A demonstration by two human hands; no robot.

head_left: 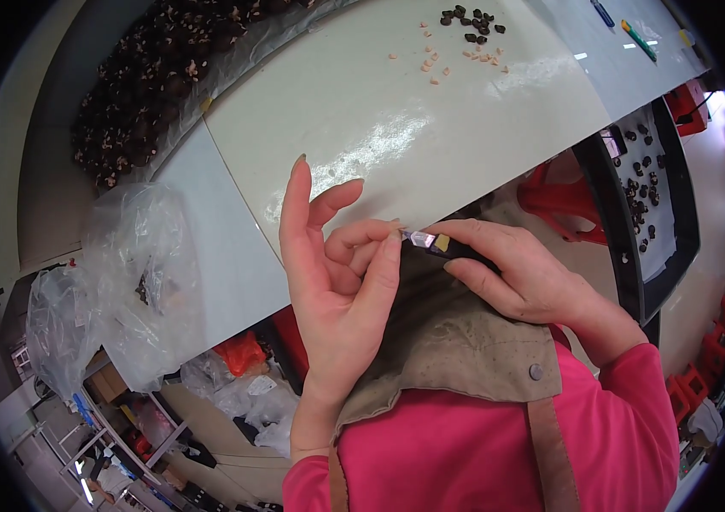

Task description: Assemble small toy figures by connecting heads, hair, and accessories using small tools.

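My right hand point(520, 269) grips a utility knife point(442, 245) with a dark handle and a yellowish part near its blade. The blade points left, toward my left hand point(337, 286). Thumb and index finger of that hand are pinched together right at the blade's tip; what they hold, if anything, is too small to make out. Its other fingers are partly raised. Both hands are above my brown apron point(456, 341), at the near edge of the white table point(311, 119). On the far part of the table are small dark pieces point(477, 26) and scattered pale pink bits point(482, 58).
A heap of dark lumps point(157, 77) lies on plastic sheeting at the far left. Crumpled clear bags point(140, 290) hang over the table's left edge. A black tray point(678, 213) with dark pieces stands right, near a red stool point(563, 200). Two pens point(639, 41) lie far right.
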